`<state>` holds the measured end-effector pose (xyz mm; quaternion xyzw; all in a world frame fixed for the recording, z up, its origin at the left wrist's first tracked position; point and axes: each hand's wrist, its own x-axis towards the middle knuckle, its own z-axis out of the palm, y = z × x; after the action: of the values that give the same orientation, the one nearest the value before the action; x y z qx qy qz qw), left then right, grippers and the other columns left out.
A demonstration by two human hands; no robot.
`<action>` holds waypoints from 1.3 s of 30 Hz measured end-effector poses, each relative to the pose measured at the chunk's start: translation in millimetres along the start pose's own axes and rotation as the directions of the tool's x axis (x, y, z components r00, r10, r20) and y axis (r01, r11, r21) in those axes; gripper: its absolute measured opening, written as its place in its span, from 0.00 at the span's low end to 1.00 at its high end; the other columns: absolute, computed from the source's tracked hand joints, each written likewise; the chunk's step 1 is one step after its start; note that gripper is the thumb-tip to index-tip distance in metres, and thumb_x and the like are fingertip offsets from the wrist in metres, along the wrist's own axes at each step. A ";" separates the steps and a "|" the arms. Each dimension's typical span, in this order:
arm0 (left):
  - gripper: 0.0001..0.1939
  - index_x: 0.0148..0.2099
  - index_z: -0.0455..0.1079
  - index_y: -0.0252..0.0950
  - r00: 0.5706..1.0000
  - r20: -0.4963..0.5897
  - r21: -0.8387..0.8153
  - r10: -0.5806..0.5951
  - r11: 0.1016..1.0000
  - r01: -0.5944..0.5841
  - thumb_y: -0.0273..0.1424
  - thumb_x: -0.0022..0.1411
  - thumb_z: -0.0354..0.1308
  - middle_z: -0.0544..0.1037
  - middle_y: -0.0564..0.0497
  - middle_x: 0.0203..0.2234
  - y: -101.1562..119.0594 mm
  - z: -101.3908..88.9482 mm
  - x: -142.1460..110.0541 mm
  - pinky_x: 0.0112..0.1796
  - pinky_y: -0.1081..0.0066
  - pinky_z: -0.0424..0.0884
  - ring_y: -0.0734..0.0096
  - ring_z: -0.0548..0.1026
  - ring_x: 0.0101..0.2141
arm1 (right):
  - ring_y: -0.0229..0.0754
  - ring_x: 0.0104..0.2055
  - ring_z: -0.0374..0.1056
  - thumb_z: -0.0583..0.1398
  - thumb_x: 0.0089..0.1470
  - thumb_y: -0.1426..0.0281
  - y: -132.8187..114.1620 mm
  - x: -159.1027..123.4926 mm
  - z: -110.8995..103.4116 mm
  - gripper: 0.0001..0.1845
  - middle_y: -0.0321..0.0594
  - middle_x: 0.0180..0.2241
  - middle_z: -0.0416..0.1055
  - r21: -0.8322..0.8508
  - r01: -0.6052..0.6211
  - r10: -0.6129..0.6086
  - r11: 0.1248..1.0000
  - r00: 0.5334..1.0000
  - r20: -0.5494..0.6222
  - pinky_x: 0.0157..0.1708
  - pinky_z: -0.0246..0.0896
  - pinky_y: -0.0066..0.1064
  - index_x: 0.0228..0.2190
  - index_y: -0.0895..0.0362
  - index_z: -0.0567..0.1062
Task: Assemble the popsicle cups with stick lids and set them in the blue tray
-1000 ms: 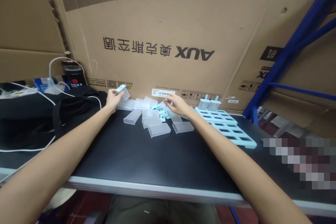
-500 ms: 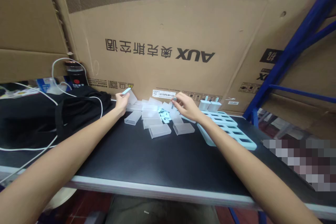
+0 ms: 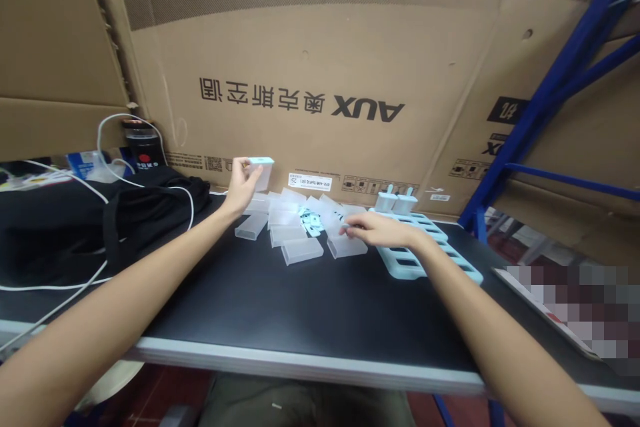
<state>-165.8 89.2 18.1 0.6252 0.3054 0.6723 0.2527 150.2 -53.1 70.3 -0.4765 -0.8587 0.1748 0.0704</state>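
In my left hand [image 3: 242, 185] is a translucent ice pop mould [image 3: 259, 178] with a light blue lid on top, raised above the table and roughly upright. My right hand [image 3: 373, 228] reaches low over the right side of the pile, fingertips pinched together; a small pale piece shows there, too hidden to name. Around it lie several clear ice pop moulds [image 3: 302, 251], lidless and on their sides. Small light blue plastic pieces [image 3: 312, 221] are heaped between them.
Right of the pile sits a light blue mould rack [image 3: 406, 268], with two lidded moulds [image 3: 406, 204] standing at its back. A large cardboard box [image 3: 310, 47] walls off the rear. On the left are a black bag [image 3: 55, 227] and white cables [image 3: 193, 203]; blue shelf posts [image 3: 545, 100] stand right.
My left hand has moved right, and the lidded mould now stands more upright. My right hand, which held a small greyish piece, has come down and slightly right, to the pile's right side.
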 end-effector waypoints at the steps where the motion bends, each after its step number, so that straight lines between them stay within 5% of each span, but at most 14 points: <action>1: 0.17 0.47 0.55 0.41 0.997 0.071 -0.053 0.016 0.999 -0.012 0.41 0.64 0.58 0.72 0.45 0.43 11.7 10.7 -6.7 0.45 0.57 0.72 0.60 0.74 0.46 | 0.42 0.36 0.68 0.52 0.61 0.68 1.4 1.7 2.7 0.14 0.43 0.37 0.74 -0.023 0.006 -0.006 1.000 1.000 0.028 0.37 0.61 0.34 0.39 0.58 0.77; 3: 0.17 0.48 0.55 0.41 0.967 0.251 -0.151 0.041 0.988 -0.003 0.40 0.64 0.57 0.73 0.45 0.44 33.8 32.5 -23.6 0.46 0.58 0.72 0.61 0.74 0.46 | 0.43 0.38 0.68 0.52 0.62 0.67 3.0 4.5 4.7 0.16 0.44 0.38 0.74 -0.060 0.034 -0.036 0.998 0.999 -0.030 0.39 0.61 0.35 0.39 0.58 0.78; 5: 0.16 0.49 0.55 0.40 0.899 0.432 -0.221 0.066 0.975 0.034 0.39 0.66 0.56 0.73 0.44 0.46 51.6 51.2 -41.6 0.45 0.58 0.72 0.62 0.75 0.45 | 0.43 0.40 0.67 0.52 0.63 0.64 2.2 4.7 1.1 0.17 0.44 0.39 0.72 -0.087 0.072 -0.091 0.994 0.967 -0.238 0.42 0.61 0.36 0.39 0.57 0.79; 8: 0.15 0.49 0.56 0.40 0.812 0.572 -0.248 0.118 0.968 0.035 0.38 0.66 0.56 0.71 0.44 0.48 65.9 68.2 -62.9 0.46 0.59 0.71 0.62 0.73 0.47 | 0.41 0.38 0.66 0.52 0.64 0.59 -4.8 -0.3 -9.5 0.19 0.42 0.37 0.69 -0.065 0.110 -0.126 0.992 0.782 -0.611 0.40 0.62 0.35 0.42 0.55 0.78; 10: 0.14 0.49 0.56 0.40 0.769 0.628 -0.228 0.121 0.973 0.033 0.37 0.66 0.55 0.71 0.45 0.48 68.0 72.5 -70.9 0.47 0.59 0.70 0.61 0.72 0.48 | 0.38 0.33 0.66 0.52 0.64 0.57 -12.6 -4.6 -14.6 0.20 0.39 0.33 0.68 0.020 0.164 -0.091 0.986 0.643 -0.761 0.35 0.63 0.33 0.43 0.54 0.78; 13: 0.15 0.49 0.55 0.40 0.737 0.669 -0.193 0.091 0.980 0.055 0.36 0.66 0.55 0.71 0.45 0.45 66.3 73.6 -75.9 0.46 0.59 0.70 0.60 0.71 0.48 | 0.36 0.28 0.67 0.54 0.63 0.55 -24.8 -7.5 -14.3 0.19 0.36 0.28 0.68 0.156 0.316 -0.048 0.936 0.553 -0.832 0.31 0.66 0.31 0.40 0.55 0.77; 18: 0.16 0.49 0.54 0.39 0.715 0.694 -0.216 0.083 0.972 0.096 0.35 0.65 0.56 0.70 0.45 0.46 66.5 75.1 -78.6 0.44 0.61 0.69 0.61 0.72 0.46 | 0.37 0.30 0.71 0.58 0.60 0.55 -32.9 0.1 -1.9 0.17 0.39 0.32 0.72 0.253 0.448 -0.091 0.858 0.616 -0.782 0.33 0.70 0.32 0.37 0.56 0.75; 21: 0.16 0.50 0.53 0.39 0.698 0.713 -0.234 0.070 0.962 0.141 0.35 0.65 0.56 0.71 0.45 0.44 68.1 76.9 -80.8 0.42 0.63 0.69 0.64 0.73 0.44 | 0.38 0.31 0.71 0.58 0.60 0.56 -30.8 4.5 3.1 0.15 0.39 0.32 0.72 0.226 0.420 -0.126 0.879 0.661 -0.740 0.33 0.69 0.32 0.36 0.56 0.74; 25: 0.18 0.52 0.52 0.40 0.701 0.712 -0.243 0.042 0.951 0.191 0.34 0.65 0.57 0.72 0.47 0.42 69.2 78.7 -83.4 0.40 0.65 0.69 0.66 0.73 0.41 | 0.39 0.33 0.68 0.57 0.61 0.58 -28.9 8.8 6.5 0.13 0.40 0.34 0.71 0.053 0.343 -0.202 0.938 0.664 -0.720 0.34 0.65 0.32 0.36 0.55 0.73; 28: 0.19 0.52 0.53 0.40 0.741 0.670 -0.231 0.052 0.963 0.141 0.33 0.64 0.58 0.70 0.46 0.45 68.3 81.1 -85.2 0.44 0.64 0.68 0.66 0.72 0.44 | 0.41 0.36 0.67 0.53 0.64 0.59 -31.0 14.2 14.0 0.15 0.42 0.36 0.69 -0.088 0.216 -0.213 0.972 0.673 -0.709 0.37 0.63 0.34 0.36 0.55 0.72; 33: 0.21 0.54 0.54 0.40 0.814 0.570 -0.171 0.112 0.985 -0.016 0.31 0.62 0.58 0.67 0.44 0.49 62.8 87.7 -89.6 0.49 0.60 0.67 0.64 0.69 0.48 | 0.48 0.44 0.67 0.48 0.64 0.55 -43.3 22.8 37.2 0.18 0.46 0.42 0.68 -0.093 -0.029 -0.044 0.995 0.717 -0.696 0.44 0.62 0.40 0.43 0.54 0.69; 39: 0.26 0.56 0.52 0.39 0.822 0.566 -0.013 0.071 0.997 -0.077 0.32 0.60 0.59 0.65 0.40 0.54 63.2 90.0 -94.7 0.51 0.54 0.67 0.57 0.68 0.53 | 0.52 0.46 0.68 0.56 0.58 0.54 -44.6 23.9 31.3 0.25 0.50 0.45 0.69 -0.085 -0.013 -0.048 0.996 0.732 -0.679 0.45 0.64 0.45 0.50 0.56 0.66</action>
<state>-64.9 -13.9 1.9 0.8088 0.1958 0.4647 0.3025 92.9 -61.9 56.6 -0.5018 -0.7845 -0.0483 0.3612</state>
